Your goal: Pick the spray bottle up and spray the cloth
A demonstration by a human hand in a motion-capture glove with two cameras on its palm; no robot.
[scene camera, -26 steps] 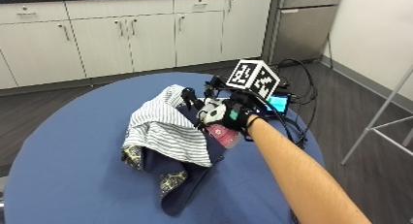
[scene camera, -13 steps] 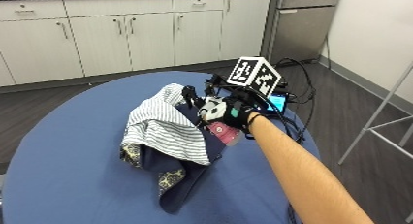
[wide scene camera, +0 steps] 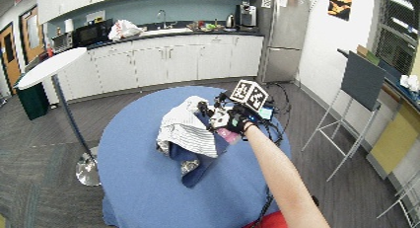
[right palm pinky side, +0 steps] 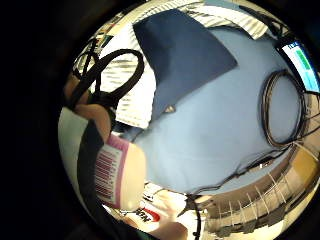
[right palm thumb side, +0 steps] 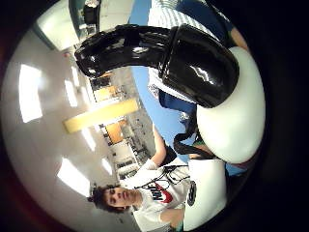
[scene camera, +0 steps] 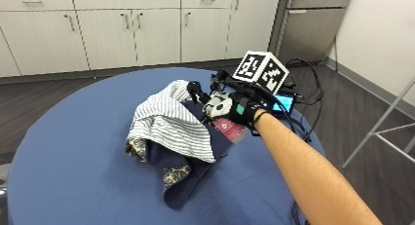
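Little has been changed since the earlier frames: the gloved right hand (scene camera: 238, 109) is kept at the same place in the centre of the outside view, just right of the pile of cloth (scene camera: 172, 132), and the spray bottle (scene camera: 220, 108) is still grasped in it. Only a small shift of the hand toward the cloth can be seen.

The bottle is held with the fingers curled round its white body, and its black spray head (scene camera: 195, 90) is pointed to the upper left of the frame, at the top of the cloth pile. A pink label (scene camera: 231, 130) is seen on the lower part of the bottle, below the hand. In the thumb side palm view the black nozzle (right palm thumb side: 145, 48) and the white body (right palm thumb side: 236, 116) fill much of the picture. In the little finger side palm view the pink label with a barcode (right palm pinky side: 111, 172) is shown close to the palm, with the blue table (right palm pinky side: 220, 130) behind it.

The cloth is made of a striped white piece (scene camera: 170, 122) lying over a dark blue piece (scene camera: 188, 186), which reaches toward the lower centre of the frame. Both are lying on the round table covered in blue (scene camera: 71, 176). A small device with a lit screen (scene camera: 283, 103) is placed on the table right of the hand. White cabinets (scene camera: 129, 30) are standing along the upper edge of the frame.
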